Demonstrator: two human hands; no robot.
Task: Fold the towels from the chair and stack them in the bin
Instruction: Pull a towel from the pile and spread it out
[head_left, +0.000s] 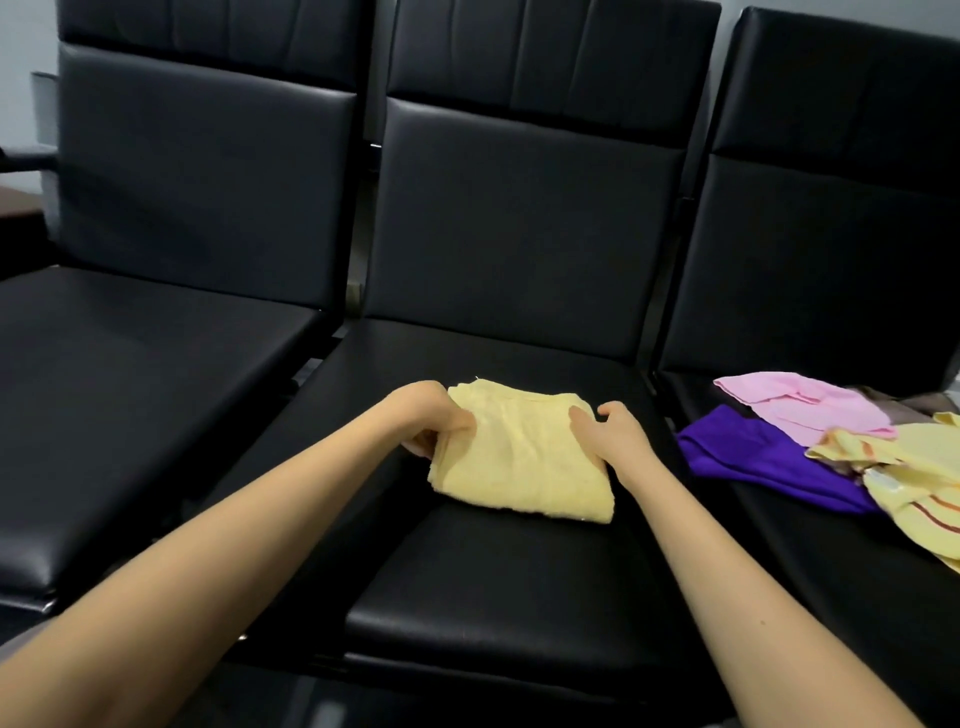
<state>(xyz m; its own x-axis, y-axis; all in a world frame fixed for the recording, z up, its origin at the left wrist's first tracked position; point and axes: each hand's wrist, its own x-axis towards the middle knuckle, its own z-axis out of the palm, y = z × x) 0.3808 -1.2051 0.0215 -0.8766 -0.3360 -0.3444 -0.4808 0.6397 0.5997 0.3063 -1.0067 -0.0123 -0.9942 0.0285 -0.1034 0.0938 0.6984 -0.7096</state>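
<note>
Head view, I see yellow towel (519, 457) folded on middle seat (493, 597), left hand (428, 423) grip clamped on its left edge, right hand (613, 436) grip pinching its right edge; pink towel (800, 405), purple towel (748, 452), striped towel (914, 478) lie unfolded on right seat (831, 561), bin unseen, so most work remains.

Three black padded chairs are standing side by side across the frame, the left chair (130, 389) at the left edge. The middle chair (493, 597) is carrying a folded yellow towel (519, 457) on its seat at the frame's centre. At the right edge, the right chair (810, 577) is bearing a loose heap: a pink towel (800, 405) behind, a purple towel (753, 457) in front, and a striped yellow towel (914, 483) overlapping the purple one.
</note>
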